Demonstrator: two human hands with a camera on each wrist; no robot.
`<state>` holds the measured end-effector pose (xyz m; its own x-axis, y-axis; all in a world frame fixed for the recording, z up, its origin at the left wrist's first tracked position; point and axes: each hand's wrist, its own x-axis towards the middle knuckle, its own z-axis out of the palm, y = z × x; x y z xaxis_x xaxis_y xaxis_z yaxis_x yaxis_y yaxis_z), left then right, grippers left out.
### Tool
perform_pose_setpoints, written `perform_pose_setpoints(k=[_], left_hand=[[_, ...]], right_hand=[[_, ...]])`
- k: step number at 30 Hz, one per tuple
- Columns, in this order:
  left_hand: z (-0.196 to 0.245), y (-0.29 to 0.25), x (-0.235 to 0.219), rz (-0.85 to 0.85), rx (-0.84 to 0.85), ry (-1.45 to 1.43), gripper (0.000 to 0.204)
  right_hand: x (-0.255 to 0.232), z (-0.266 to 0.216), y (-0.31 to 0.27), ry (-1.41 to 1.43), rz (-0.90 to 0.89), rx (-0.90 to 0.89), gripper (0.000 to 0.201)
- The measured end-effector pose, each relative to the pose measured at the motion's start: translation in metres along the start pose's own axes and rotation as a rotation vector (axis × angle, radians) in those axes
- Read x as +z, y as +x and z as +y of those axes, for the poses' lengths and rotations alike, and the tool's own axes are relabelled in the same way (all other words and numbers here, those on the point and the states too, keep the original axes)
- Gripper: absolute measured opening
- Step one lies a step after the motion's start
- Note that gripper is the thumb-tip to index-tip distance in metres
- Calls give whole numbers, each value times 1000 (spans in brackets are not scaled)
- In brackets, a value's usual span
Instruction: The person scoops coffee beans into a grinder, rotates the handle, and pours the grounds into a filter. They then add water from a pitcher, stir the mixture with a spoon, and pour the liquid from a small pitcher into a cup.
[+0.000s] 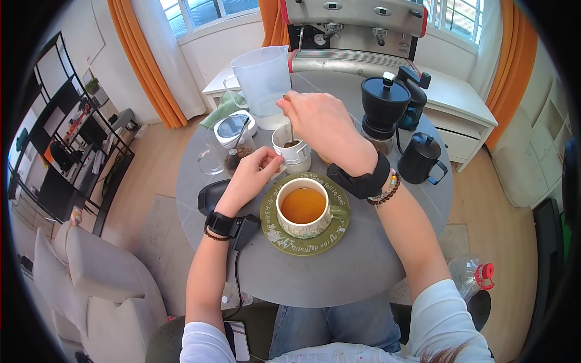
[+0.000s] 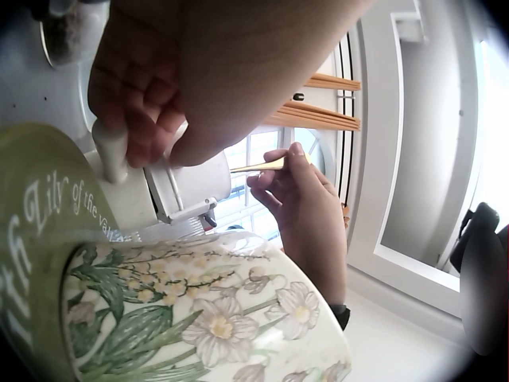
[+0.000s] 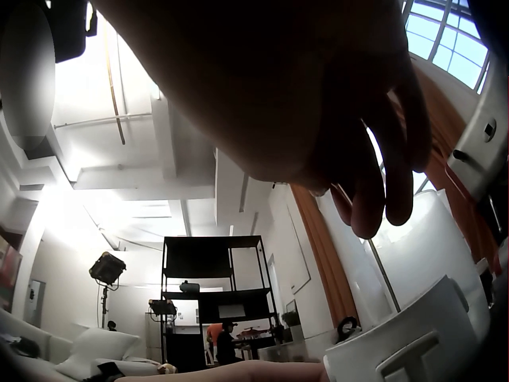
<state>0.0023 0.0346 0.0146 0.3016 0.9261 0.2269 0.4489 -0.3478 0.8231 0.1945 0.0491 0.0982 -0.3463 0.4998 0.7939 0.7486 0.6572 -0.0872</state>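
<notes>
A white cup (image 1: pixel 301 164) stands behind the green saucer, with a white paper drip coffee bag (image 1: pixel 283 137) hung over its rim and dark grounds inside. My left hand (image 1: pixel 253 175) holds the cup by its handle (image 2: pixel 111 150), fingers curled, their tips right at the bag's paper side. Above the cup my right hand (image 1: pixel 330 124) pinches the upper end of a thin gold-coloured spoon (image 2: pixel 258 167). Its stem (image 3: pixel 385 274) slants down into the bag, where the lower end is hidden. Nearest me, a flowered cup (image 1: pixel 304 228) of amber liquid sits on the green saucer (image 1: pixel 275 233).
Behind the cup stand a clear plastic pitcher (image 1: pixel 261 78) and a white scale (image 1: pixel 233 126). A glass jug (image 1: pixel 210 160) is at the left. To the right are a black grinder (image 1: pixel 384 100) and a black kettle (image 1: pixel 420 158). An espresso machine (image 1: pixel 357 42) is at the back.
</notes>
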Motion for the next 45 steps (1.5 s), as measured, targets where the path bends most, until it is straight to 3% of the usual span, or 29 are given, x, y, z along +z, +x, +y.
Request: perform_pose_setpoints(k=[22, 34, 45], left_hand=[[2, -1, 0, -13, -7, -9, 23], [7, -2, 0, 21, -21, -22, 24], [3, -3, -1, 9, 16, 36, 20]], right_hand=[[1, -1, 1, -2, 30, -37, 27], [12, -18, -8, 11, -111, -208, 24], [16, -27, -14, 26, -103, -233, 23]])
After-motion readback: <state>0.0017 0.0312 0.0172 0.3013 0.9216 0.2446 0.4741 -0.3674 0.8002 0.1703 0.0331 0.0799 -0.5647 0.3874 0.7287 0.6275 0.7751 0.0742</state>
